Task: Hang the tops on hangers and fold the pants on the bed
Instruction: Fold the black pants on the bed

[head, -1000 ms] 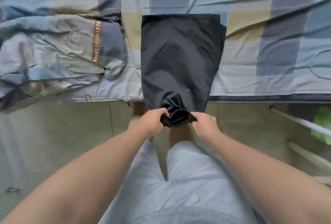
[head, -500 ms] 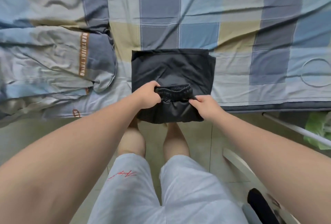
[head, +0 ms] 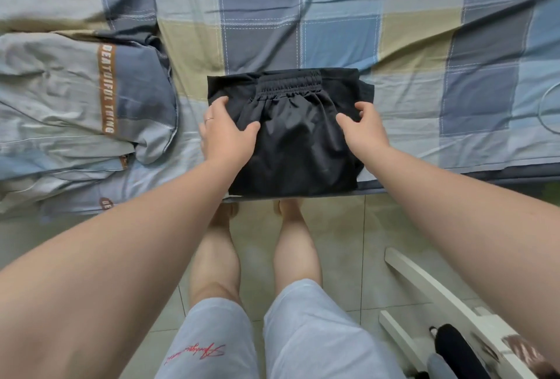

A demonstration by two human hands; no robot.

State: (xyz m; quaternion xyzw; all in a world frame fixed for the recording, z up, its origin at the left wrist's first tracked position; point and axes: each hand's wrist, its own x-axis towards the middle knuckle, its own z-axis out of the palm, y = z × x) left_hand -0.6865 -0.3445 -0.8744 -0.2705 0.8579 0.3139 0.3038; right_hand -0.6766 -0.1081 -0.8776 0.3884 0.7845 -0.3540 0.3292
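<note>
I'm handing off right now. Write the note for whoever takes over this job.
Left hand: open, resting on the left side of the black pants.
Right hand: open, resting on their right side.
Pants: folded compactly at the near edge of the bed, waistband on top at the far side.
Left: probably smooth the fold. No tops or hangers are in view.

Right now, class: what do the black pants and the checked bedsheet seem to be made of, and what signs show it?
Black pants: likely thin synthetic weave; faint sheen, fine creases, gathered elastic waistband. Checked bedsheet: probably matte cotton or blend; soft wrinkles, no shine.
</note>
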